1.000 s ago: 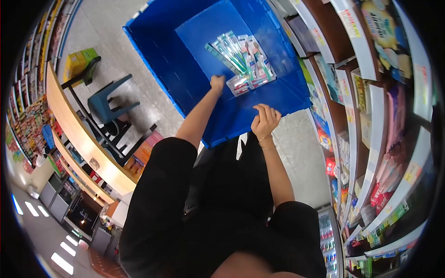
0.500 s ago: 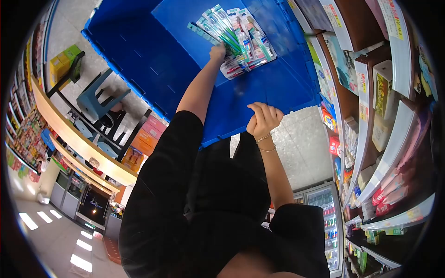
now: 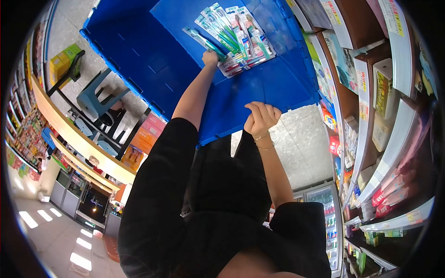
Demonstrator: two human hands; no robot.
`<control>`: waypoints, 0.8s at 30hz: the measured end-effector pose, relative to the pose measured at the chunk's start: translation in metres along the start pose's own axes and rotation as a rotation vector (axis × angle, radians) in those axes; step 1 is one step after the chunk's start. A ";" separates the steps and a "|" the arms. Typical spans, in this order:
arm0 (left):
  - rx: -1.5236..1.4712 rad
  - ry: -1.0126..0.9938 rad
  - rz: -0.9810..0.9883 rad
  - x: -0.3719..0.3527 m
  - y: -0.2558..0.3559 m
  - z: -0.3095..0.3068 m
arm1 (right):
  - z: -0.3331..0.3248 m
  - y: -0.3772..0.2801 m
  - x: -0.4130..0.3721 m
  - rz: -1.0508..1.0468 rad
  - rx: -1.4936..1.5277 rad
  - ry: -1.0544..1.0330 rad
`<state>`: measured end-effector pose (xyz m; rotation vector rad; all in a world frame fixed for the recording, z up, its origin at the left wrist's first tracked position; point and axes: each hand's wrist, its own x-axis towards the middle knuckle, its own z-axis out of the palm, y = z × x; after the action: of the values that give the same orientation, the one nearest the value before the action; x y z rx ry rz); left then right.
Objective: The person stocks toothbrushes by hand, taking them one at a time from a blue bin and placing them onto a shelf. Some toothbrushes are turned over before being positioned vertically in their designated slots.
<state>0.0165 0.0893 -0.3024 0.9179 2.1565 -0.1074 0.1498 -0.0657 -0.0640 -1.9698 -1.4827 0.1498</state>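
Inside a blue crate [image 3: 153, 69] lie several packaged toothbrushes [image 3: 227, 32], fanned out. My left hand [image 3: 211, 58] is closed at the lower end of a green toothbrush pack [image 3: 200, 39], at the left side of the fan. Right of it lie packs with toothbrush and small tube [image 3: 250, 37], on top of red and white packs [image 3: 234, 68]. My right hand [image 3: 262, 118] is at the near edge of the crate, its fingers curled; whatever they hold, if anything, is hidden.
Store shelves [image 3: 366, 92] with packaged goods line the right side. A glass-door fridge [image 3: 327, 217] shows at the lower right. To the left are a wooden counter edge [image 3: 88, 143], a blue-grey stool [image 3: 95, 95] and a yellow-green box [image 3: 65, 60].
My left hand has moved slightly left and down, and the green pack by it has swung away from the other packs, showing more of its front. My right hand has barely shifted.
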 end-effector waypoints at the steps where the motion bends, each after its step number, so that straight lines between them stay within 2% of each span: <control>1: -0.029 0.011 0.027 -0.003 -0.004 -0.004 | -0.001 0.000 0.001 -0.004 0.009 0.001; 4: -0.084 0.039 0.123 -0.021 -0.009 -0.021 | -0.002 -0.001 0.001 -0.008 0.028 0.006; 6: -0.265 -0.042 0.118 -0.029 -0.018 -0.028 | -0.003 -0.002 0.000 -0.013 0.040 0.013; 8: -0.384 -0.127 0.253 -0.042 -0.027 -0.039 | -0.003 -0.001 0.001 -0.015 0.022 -0.008; 11: -0.545 -0.250 0.405 -0.120 -0.002 -0.093 | -0.007 -0.003 0.004 -0.002 0.035 -0.048; 12: -0.541 -0.258 0.421 -0.152 0.011 -0.114 | -0.010 -0.005 0.006 0.019 0.043 -0.074; 13: -0.517 -0.294 0.518 -0.173 0.015 -0.132 | -0.016 -0.008 0.008 0.060 0.065 -0.148; 14: -0.522 -0.379 0.526 -0.195 0.021 -0.149 | -0.022 -0.011 0.014 0.038 0.066 -0.113; 17: -0.580 -0.414 0.691 -0.264 0.045 -0.187 | -0.053 -0.023 0.038 0.366 0.582 -0.054; 18: -0.570 -0.425 0.758 -0.288 0.054 -0.200 | -0.073 -0.029 0.054 0.399 0.686 -0.044; 20: -0.539 -0.372 0.946 -0.327 0.071 -0.212 | -0.123 -0.040 0.092 0.361 0.984 -0.021; 21: -0.550 -0.420 1.005 -0.349 0.081 -0.217 | -0.150 -0.045 0.110 0.318 1.109 -0.042; 24: -0.502 -0.654 1.205 -0.416 0.113 -0.231 | -0.232 -0.052 0.147 0.184 1.239 -0.152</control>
<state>0.1283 0.0129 0.1677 1.4410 0.7435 0.6098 0.2659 -0.0274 0.1877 -1.0465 -0.8684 1.0337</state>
